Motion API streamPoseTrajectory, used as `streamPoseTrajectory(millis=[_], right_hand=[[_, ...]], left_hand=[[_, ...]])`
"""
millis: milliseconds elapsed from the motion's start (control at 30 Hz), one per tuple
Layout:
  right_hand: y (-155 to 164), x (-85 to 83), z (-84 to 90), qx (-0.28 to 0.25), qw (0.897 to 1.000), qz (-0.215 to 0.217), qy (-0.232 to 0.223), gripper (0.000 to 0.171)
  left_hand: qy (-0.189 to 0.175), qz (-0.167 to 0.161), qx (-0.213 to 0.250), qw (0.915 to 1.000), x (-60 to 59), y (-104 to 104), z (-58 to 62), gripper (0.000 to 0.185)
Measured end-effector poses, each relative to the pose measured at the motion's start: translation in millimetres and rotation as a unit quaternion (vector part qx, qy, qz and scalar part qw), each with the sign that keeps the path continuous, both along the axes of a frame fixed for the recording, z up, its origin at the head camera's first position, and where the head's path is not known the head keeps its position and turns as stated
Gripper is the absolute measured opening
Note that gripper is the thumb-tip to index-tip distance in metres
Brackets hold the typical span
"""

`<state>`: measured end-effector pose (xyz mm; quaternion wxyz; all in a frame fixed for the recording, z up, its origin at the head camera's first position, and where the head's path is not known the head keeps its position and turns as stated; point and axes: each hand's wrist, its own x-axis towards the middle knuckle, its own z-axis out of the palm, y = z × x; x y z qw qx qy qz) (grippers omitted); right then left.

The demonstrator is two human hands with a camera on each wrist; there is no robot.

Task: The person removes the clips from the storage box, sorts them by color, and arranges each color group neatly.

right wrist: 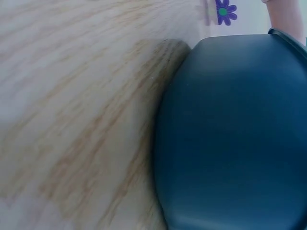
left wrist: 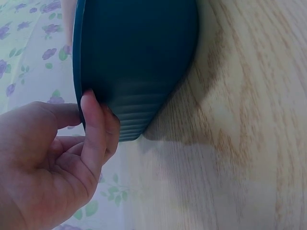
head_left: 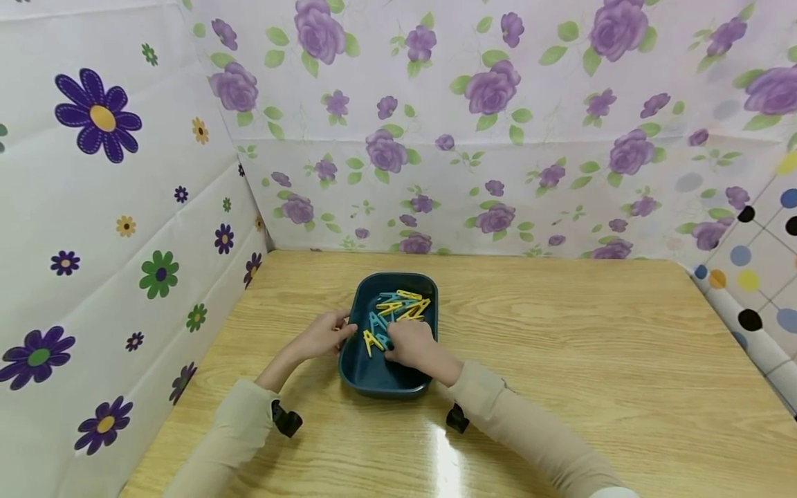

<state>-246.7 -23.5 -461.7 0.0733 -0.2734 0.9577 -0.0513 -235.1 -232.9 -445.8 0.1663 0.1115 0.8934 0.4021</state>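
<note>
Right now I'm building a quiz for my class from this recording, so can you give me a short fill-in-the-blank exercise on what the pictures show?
1. The clothespins lie inside a dark teal ____.
2. The left hand grips the tray's ____ side at its rim.
3. The clothespins come in two colours, teal and ____.
4. The right hand reaches ____ the tray, on the clothespins.

Missing words: tray; left; yellow; into

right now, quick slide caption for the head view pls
Left hand grips the rim of a dark teal tray while the right hand reaches among the clothespins inside.
</note>
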Motion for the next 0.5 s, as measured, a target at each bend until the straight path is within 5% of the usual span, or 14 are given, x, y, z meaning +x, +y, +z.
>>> streamPoseTrajectory(millis=[500], right_hand=[[14.0,2.2,10.5,-0.108,0.994,-0.018,0.025,0.026]], left_hand=[[0.008,-0.001,0.011,0.9999,-2.2,1.2,-3.1,0.049]])
